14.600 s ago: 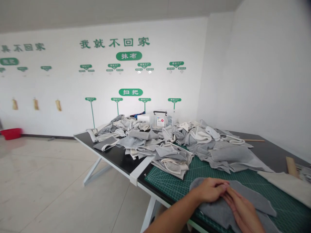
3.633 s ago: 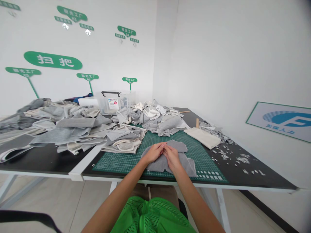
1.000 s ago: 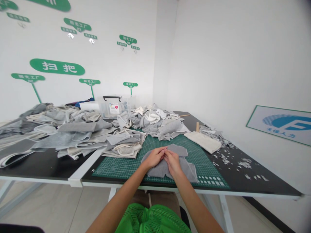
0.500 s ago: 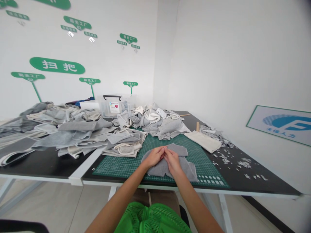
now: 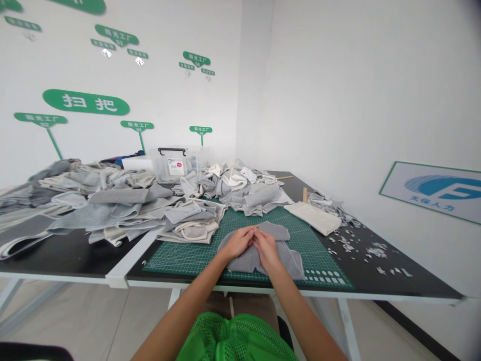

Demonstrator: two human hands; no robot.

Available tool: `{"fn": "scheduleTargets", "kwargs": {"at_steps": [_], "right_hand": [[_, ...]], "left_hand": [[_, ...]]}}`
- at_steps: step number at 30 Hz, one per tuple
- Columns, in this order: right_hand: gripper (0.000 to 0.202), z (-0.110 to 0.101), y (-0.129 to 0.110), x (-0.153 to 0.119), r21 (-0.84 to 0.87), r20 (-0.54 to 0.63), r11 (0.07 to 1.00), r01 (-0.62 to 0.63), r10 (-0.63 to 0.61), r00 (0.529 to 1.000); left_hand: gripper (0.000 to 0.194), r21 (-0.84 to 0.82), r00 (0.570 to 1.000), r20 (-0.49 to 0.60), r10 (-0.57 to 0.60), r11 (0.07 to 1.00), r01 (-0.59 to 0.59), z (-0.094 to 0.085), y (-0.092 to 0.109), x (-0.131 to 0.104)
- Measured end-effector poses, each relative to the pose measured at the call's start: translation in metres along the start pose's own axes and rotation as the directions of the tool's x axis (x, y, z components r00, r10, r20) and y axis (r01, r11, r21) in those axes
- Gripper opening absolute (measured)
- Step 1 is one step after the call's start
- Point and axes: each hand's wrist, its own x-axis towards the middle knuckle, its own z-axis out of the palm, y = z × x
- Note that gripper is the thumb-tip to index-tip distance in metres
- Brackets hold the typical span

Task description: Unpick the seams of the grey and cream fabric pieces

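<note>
A grey cloth piece (image 5: 291,260) with an uneven outline lies flat on the green cutting mat (image 5: 180,258). My left hand (image 5: 240,241) and my right hand (image 5: 265,245) meet over its middle, with their fingertips together. The fingers of both hands are closed and bent inward. Whatever the fingertips may pinch is hidden or too small to name. The cloth shows on both sides of the hands and between the wrists.
Heaps of grey and cream cloths (image 5: 124,210) cover the left side, with another heap (image 5: 244,188) behind the mat. A clear plastic box (image 5: 171,165) stands at the back. To the right are a folded cream cloth (image 5: 313,217), a wooden stick (image 5: 305,195) and scattered scraps (image 5: 377,252).
The camera view has shifted very slightly. Both hands stay together in the same place over the grey cloth.
</note>
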Motion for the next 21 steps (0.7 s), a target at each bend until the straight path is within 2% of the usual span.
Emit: {"fn": "scheduleTargets", "kwargs": {"at_steps": [21], "right_hand": [[0.025, -0.0015, 0.0023, 0.0019, -0.008, -0.005, 1.000, 0.010, -0.010, 1.000]], "left_hand": [[0.048, 0.034, 1.000, -0.012, 0.012, 0.999, -0.012, 0.0005, -0.0017, 0.0002]]}}
